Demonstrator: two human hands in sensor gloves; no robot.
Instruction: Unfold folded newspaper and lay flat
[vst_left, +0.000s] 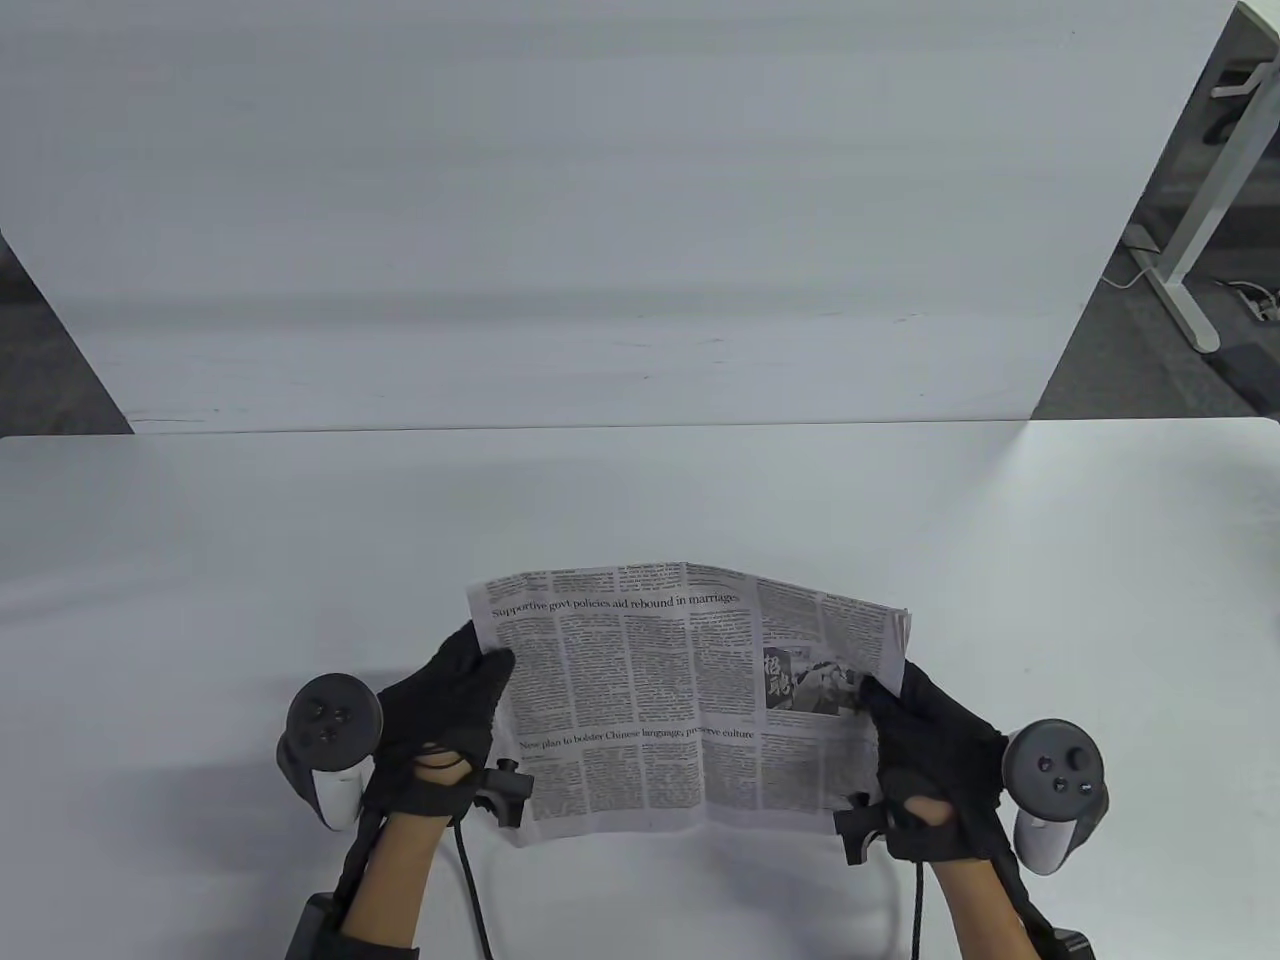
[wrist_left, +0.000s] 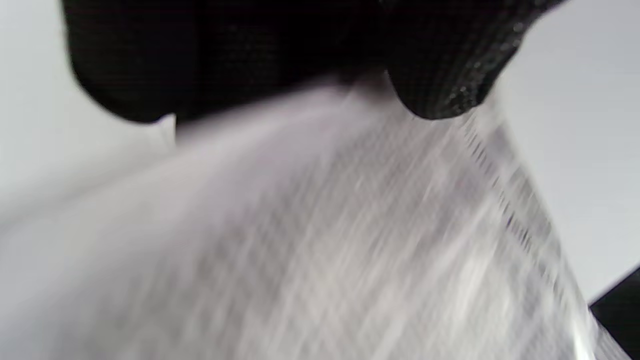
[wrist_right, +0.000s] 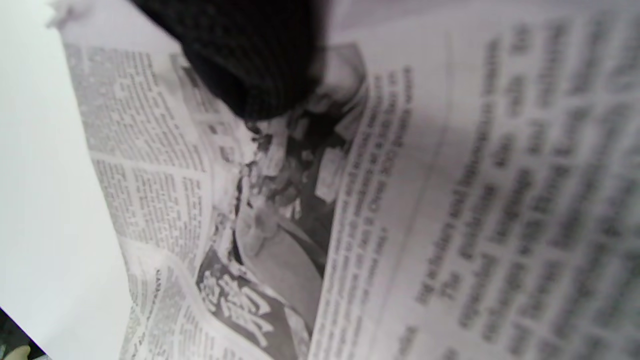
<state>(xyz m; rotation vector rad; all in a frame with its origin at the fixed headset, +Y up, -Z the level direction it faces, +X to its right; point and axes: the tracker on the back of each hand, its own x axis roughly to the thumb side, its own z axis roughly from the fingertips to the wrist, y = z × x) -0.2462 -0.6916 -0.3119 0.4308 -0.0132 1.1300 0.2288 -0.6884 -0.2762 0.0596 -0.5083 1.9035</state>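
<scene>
Two gloved hands hold one newspaper (vst_left: 690, 700) between them, near the front edge of the white table (vst_left: 200, 560). Paper is partly opened, printed side up, with a vertical crease running down its middle; the right-hand half angles slightly, its far corner lower than the centre fold. Headlines legible in the table view, a photo block with Chinese characters near the right edge.

Left hand (vst_left: 440, 720) grips the paper's left edge — thumb lies on top of the sheet, the other fingers hidden under it. Left wrist view is heavily blurred: black fingertips (wrist_left: 440, 75) closed against the top of the sheet, print smeared to streaks.

Right hand (vst_left: 930, 750) grips the right edge beside the photo, thumb on top, remaining fingers out of sight beneath. Right wrist view shows a black fingertip (wrist_right: 250, 65) pressed onto the page just above the photo, with the paper buckled into a ridge below it.

Cannot tell whether the paper's underside touches the table or is held just clear of it.

A tracker rides on the back of each hand — left tracker (vst_left: 330, 730), right tracker (vst_left: 1055, 780). A second white table (vst_left: 600, 200) stands beyond.
</scene>
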